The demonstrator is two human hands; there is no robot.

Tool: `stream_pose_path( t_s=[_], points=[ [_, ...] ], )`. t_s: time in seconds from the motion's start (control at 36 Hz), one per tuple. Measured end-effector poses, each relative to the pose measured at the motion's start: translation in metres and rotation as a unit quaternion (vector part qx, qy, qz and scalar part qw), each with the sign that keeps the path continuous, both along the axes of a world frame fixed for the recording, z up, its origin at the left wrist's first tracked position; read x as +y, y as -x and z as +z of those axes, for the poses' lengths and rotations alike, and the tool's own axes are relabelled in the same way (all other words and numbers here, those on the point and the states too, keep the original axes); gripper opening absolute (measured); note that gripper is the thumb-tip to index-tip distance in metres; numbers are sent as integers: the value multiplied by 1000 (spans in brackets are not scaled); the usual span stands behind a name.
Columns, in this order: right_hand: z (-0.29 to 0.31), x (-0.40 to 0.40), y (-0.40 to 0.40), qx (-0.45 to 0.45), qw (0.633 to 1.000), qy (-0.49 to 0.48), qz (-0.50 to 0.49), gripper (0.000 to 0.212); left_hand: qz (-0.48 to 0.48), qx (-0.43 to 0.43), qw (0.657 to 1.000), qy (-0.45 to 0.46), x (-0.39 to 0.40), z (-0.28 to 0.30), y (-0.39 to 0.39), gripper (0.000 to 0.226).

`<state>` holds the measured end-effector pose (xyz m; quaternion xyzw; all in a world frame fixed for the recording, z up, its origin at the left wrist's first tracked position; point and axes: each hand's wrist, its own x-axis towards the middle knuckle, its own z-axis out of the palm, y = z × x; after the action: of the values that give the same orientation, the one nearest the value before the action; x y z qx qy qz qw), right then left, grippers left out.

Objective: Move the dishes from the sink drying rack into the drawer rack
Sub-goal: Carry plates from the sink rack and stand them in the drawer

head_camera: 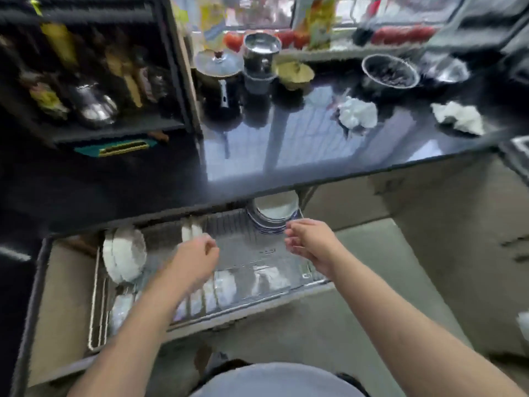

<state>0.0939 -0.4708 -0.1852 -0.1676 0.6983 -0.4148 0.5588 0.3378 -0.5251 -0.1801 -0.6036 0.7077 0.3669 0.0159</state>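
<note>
The drawer rack is pulled out below the dark counter, a wire frame with a shiny tray floor. White plates stand on edge at its back left, and two more white dishes stand behind my left hand. A stack of blue-rimmed plates sits at the back right, partly under the counter. More white dishes lie in the front slots. My left hand hovers over the rack's middle with loosely curled fingers, holding nothing. My right hand hangs empty just in front of the plate stack.
The glossy black counter carries a lidded pot, a steel container, a yellow bowl, a dark bowl and crumpled white cloths. A black shelf with bottles stands at the left. Grey floor lies on the right.
</note>
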Motion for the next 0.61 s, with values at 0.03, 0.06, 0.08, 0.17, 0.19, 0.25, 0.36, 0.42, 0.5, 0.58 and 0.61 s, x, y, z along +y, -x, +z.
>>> stream_pose_path(
  t_s=[0.03,0.06,0.08,0.17,0.19,0.25,0.36,0.42,0.5,0.58,0.61],
  points=[
    [7,15,20,6,1000,11,-9,14,-31,6,999,18,2,13,31,14],
    [16,32,41,14,1000,17,-20,13,-59,17,998,33,5,24,65,13],
    [23,47,58,23,999,18,-23,12,-80,29,995,43,10,36,94,13],
    [47,127,148,58,996,29,-58,13,-160,103,980,54,55,68,218,14],
    [52,160,182,75,994,32,-70,14,-186,130,973,49,77,76,261,13],
    [57,216,238,97,990,23,-102,15,-236,162,958,36,116,85,325,11],
    [57,326,341,119,965,-12,-235,11,-327,140,934,18,188,87,423,17],
    [59,387,388,136,938,-29,-318,9,-349,138,927,-1,223,90,469,14],
    [69,457,435,147,909,-47,-388,9,-370,139,918,-39,264,91,523,16],
    [79,508,469,156,894,-49,-417,14,-387,135,909,-70,295,84,575,19],
    [80,515,476,160,892,-46,-420,15,-395,130,907,-73,299,83,586,19]
  ],
)
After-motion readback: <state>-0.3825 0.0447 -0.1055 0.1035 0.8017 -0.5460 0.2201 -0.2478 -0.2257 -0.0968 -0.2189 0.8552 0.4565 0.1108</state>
